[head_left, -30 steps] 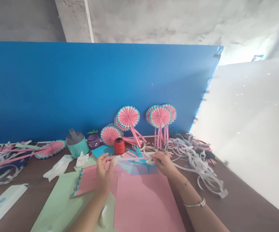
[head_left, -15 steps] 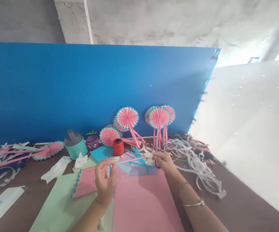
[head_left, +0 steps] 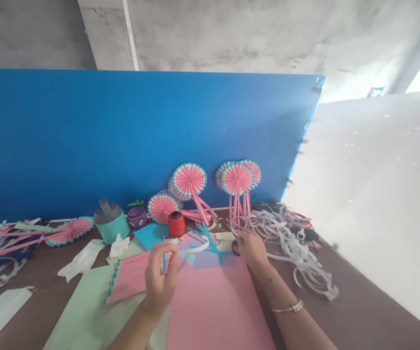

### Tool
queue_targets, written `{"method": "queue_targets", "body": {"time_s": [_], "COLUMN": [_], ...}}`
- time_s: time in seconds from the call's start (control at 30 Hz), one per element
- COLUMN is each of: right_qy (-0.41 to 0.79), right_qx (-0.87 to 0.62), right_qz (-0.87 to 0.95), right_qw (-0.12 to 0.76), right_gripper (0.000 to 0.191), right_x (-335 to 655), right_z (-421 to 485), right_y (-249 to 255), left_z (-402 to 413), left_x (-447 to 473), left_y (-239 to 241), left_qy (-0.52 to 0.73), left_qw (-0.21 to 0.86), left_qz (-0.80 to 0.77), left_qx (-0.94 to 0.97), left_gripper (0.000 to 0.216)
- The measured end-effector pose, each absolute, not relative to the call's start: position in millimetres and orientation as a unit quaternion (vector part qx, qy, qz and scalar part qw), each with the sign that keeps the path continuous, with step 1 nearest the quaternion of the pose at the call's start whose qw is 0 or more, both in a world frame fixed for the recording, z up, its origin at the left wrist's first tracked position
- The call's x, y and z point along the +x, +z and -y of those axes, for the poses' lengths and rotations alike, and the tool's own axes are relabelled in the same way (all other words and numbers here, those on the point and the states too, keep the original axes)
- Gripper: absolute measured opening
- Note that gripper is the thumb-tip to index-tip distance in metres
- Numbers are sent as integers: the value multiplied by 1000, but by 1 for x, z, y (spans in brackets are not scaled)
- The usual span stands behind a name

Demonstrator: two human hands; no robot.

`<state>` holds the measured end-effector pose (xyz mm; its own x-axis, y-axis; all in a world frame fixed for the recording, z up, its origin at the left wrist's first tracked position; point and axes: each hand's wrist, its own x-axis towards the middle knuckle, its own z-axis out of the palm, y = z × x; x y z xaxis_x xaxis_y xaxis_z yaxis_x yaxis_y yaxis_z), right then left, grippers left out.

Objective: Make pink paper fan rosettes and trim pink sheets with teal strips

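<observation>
My left hand [head_left: 161, 278] pinches one end of a narrow white strip [head_left: 195, 249] between thumb and forefinger. The strip's other end curls up loose above the blue paper scraps. To the right, my right hand [head_left: 252, 248] is closed over the back edge of the pink sheet [head_left: 219, 308], its fingertips turned away; what they hold, if anything, is hidden. Beside its fingers shows a dark ring-shaped handle [head_left: 235, 247]. Left of my left hand lies a pleated pink paper piece [head_left: 127, 277] with blue edging, over pale green paper [head_left: 82, 304].
Pink folded paper fans [head_left: 237, 178] lean against the blue partition [head_left: 122, 136]. A red thread spool [head_left: 176, 224], purple pot [head_left: 137, 217] and teal cup [head_left: 111, 226] stand at the back. Tangled white strips [head_left: 304, 262] lie right; a white box [head_left: 4, 311] sits left.
The strip was stretched straight between both hands; its right end is now loose and curled. My right hand has turned downward at the far edge. The view has shifted slightly.
</observation>
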<state>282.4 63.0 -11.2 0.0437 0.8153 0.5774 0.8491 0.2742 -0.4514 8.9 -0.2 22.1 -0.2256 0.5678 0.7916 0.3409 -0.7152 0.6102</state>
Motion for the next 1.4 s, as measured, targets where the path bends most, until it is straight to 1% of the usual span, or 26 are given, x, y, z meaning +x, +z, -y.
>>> {"method": "queue_targets", "body": {"time_s": [0.03, 0.1, 0.17, 0.2, 0.23, 0.33, 0.4, 0.47, 0.53, 0.6, 0.7, 0.87, 0.93, 1.0, 1.07, 1.13, 1.2, 1.27, 1.4], "right_qy": [-27, -22, 28, 76, 136, 325, 430, 504, 539, 535, 500, 495, 493, 484, 472, 463, 460, 461, 462], "right_qx": [-611, -603, -550, -509, -470, -412, -397, -377, -369, -390, -438, -513, -536, -556, -574, -581, -579, -574, -573], "right_qz": [683, 681, 711, 733, 752, 763, 740, 710, 684, 662, 644, 613, 592, 574, 560, 556, 563, 572, 582], "right_qw": [400, 416, 438, 445, 442, 377, 331, 315, 324, 350, 378, 341, 345, 357, 367, 372, 370, 362, 344], "right_gripper": [34, 47, 61, 64, 62, 35, 23, 19, 16, 13, 14, 17, 23, 31, 27, 14, 5, 5, 13], "right_x": [283, 281, 276, 273, 270, 265, 267, 272, 276, 279, 280, 275, 273, 272, 273, 276, 282, 287, 289], "right_z": [-63, -62, -59, -57, -55, -45, -39, -35, -35, -36, -39, -48, -53, -58, -61, -59, -52, -44, -31], "right_y": [-13, -13, -7, -2, 3, 20, 29, 34, 36, 34, 33, 33, 30, 26, 22, 20, 22, 24, 19], "left_z": [1, 1, 2, 2, 2, 1, 0, -2, -5, -8, -15, -31, -37, -42, -46, -49, -49, -44, -27], "left_x": [9, 10, 10, 11, 11, 13, 12, 10, 7, 3, -3, -5, -3, 1, 6, 10, 13, 10, -2], "left_y": [22, 23, 25, 26, 27, 30, 33, 35, 37, 36, 31, 22, 21, 22, 22, 23, 23, 21, 12], "left_qy": [684, 668, 651, 644, 638, 630, 630, 632, 630, 622, 597, 567, 562, 558, 542, 538, 538, 527, 489], "left_qw": [87, 91, 85, 83, 84, 108, 132, 157, 178, 192, 211, 249, 242, 223, 219, 216, 220, 237, 268], "left_qz": [-368, -363, -360, -362, -370, -419, -454, -479, -495, -508, -522, -533, -531, -524, -505, -502, -514, -527, -540], "left_qx": [624, 643, 663, 669, 670, 645, 616, 588, 570, 565, 571, 576, 586, 603, 635, 642, 631, 623, 631], "left_gripper": [9, 8, 9, 9, 9, 11, 15, 21, 25, 27, 23, 24, 25, 20, 17, 16, 20, 23, 19]}}
